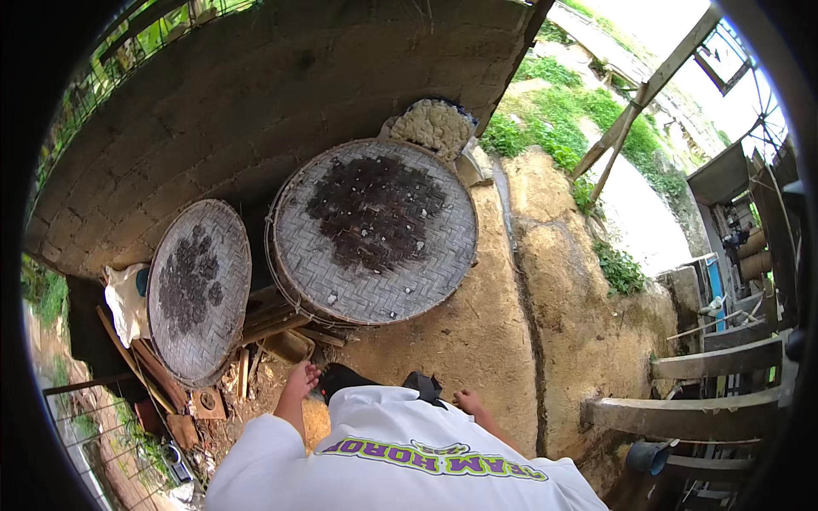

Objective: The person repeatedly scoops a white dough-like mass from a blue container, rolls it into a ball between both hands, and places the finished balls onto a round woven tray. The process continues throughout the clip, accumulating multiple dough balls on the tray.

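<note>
Both my arms hang at the sides of a white shirt. My left hand (302, 378) is low, its fingers loosely bent and apart, with nothing seen in it. Closest to it are wooden sticks and a block under the trays. On the other side, my right hand (467, 401) hangs over the ground with slack fingers, also holding nothing visible. Ahead of me lies a large round woven tray (443, 247) with a dark wet patch and small white bits in its middle. A smaller woven tray (230, 247) leans left of it, bearing a dark patch. Neither hand touches a tray.
A block wall (213, 94) rises behind the trays. A whitish lumpy mass (433, 128) sits in a wrapping beyond the big tray. Left are a white sack (126, 307) and scrap wood. A narrow channel (532, 332) cuts the ground; wooden beams (682, 413) and a blue bucket (649, 458) stand right.
</note>
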### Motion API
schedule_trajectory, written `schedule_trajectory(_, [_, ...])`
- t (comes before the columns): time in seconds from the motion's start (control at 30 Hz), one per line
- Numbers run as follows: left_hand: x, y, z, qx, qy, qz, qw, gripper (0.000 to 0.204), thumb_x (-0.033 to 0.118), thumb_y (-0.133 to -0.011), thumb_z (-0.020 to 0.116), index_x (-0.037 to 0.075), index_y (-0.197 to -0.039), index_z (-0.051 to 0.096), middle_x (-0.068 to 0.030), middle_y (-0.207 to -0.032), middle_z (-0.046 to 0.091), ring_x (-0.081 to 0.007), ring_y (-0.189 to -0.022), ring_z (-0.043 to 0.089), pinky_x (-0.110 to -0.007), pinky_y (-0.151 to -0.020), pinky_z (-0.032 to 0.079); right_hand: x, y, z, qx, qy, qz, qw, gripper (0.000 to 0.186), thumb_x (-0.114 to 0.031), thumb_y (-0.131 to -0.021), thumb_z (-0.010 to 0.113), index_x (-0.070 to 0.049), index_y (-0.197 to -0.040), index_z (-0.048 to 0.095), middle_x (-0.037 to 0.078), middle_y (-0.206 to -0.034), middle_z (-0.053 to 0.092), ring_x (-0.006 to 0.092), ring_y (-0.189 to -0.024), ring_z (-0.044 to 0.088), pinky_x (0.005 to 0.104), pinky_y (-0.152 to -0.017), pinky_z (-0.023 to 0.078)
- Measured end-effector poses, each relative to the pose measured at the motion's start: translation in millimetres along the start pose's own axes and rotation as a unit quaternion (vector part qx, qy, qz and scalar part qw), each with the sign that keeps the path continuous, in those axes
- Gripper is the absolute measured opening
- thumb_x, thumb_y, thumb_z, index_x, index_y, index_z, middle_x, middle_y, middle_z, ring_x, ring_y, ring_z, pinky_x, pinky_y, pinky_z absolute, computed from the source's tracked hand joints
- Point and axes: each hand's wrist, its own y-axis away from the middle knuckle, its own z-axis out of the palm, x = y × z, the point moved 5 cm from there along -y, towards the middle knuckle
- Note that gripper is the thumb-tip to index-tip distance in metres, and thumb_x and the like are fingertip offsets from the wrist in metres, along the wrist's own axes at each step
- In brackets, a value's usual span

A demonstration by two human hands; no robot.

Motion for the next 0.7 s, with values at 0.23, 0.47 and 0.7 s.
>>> schedule_trajectory(0.23, [114,25,88,0.094,-0.102,0.201,0.97,0.019,0.02,-0.098,0.063,0.006,-0.111,0.065,-0.0062,-0.09,0.068,-0.0152,-0.074,0.068,-0.031,-0.058,0.052,-142,-37,-106,0.019,0.015,-0.054,0.998,0.035,-0.03,-0.102,0.054,-0.007,-0.127,0.061,0.01,-0.109,0.071,0.0229,-0.09,0.072,0.0419,-0.074,0.056])
schedule_trajectory(0.47, [252,-24,123,0.251,-0.378,0.298,0.84,0.043,0.029,-0.098,0.07,0.004,-0.131,0.063,-0.0172,-0.114,0.071,-0.0332,-0.102,0.07,-0.05,-0.084,0.059,-272,-110,-110,0.048,-0.01,-0.068,0.996,0.04,-0.034,-0.104,0.052,-0.009,-0.134,0.057,0.009,-0.111,0.069,0.0211,-0.087,0.069,0.0411,-0.073,0.056])
schedule_trajectory(0.7, [254,-26,147,0.375,-0.467,0.177,0.781,0.049,0.024,-0.098,0.069,0.006,-0.138,0.049,-0.0171,-0.137,0.055,-0.0385,-0.115,0.064,-0.052,-0.091,0.06,-313,-197,-112,0.172,-0.157,-0.136,0.963,0.042,-0.033,-0.102,0.059,-0.002,-0.131,0.057,0.01,-0.105,0.07,0.0235,-0.086,0.069,0.0442,-0.072,0.057])
